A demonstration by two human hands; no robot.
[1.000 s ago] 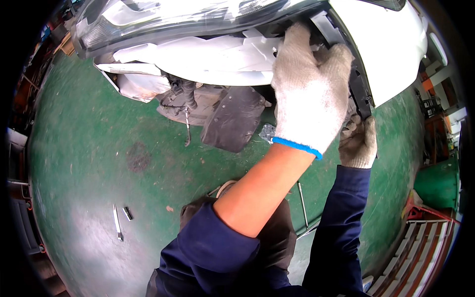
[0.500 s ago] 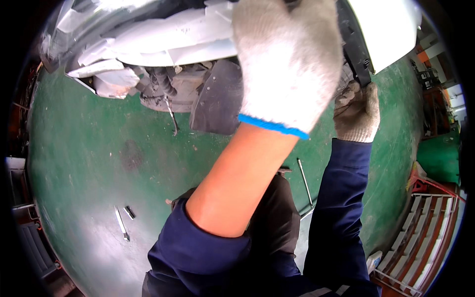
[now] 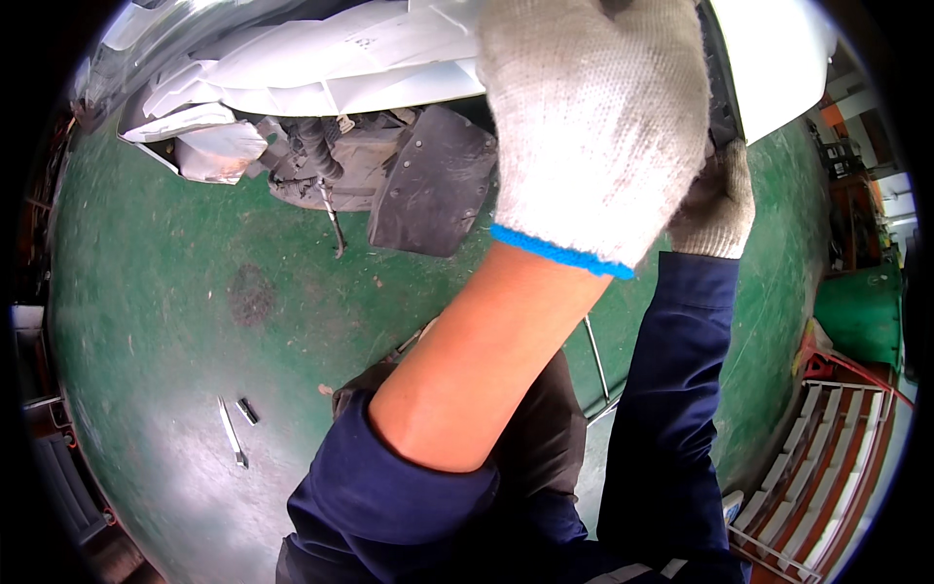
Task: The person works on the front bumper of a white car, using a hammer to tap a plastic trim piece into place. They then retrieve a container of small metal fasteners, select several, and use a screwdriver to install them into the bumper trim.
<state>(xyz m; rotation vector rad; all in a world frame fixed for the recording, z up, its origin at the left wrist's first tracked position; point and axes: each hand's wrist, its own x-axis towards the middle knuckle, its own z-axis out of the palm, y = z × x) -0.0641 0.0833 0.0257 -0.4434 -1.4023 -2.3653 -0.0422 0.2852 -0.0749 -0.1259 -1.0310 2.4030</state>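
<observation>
My left hand [image 3: 593, 131], in a knitted cream glove with a blue cuff, reaches up at the top centre beside the black trim strip [image 3: 721, 92] along the white car panel [image 3: 773, 54]; its fingertips are out of sight. Lower right, my right hand [image 3: 718, 209], also gloved, has curled fingers at the strip's bottom end, partly hidden by the left one. Left of them are a white plastic piece [image 3: 331, 68] under the headlamp [image 3: 151, 39], a dark riveted plate [image 3: 428, 180] and exposed mechanical parts [image 3: 316, 146].
On the green floor [image 3: 185, 282] lie a flat steel tool [image 3: 232, 428], a small socket [image 3: 245, 409] and long bars [image 3: 596, 355]. At right stand a green bin [image 3: 856, 307] and a white slatted rack [image 3: 812, 467]; dark clutter lines the left edge.
Both hands appear higher in the picture, as does the car front. My left hand now covers more of the strip and more of my right hand.
</observation>
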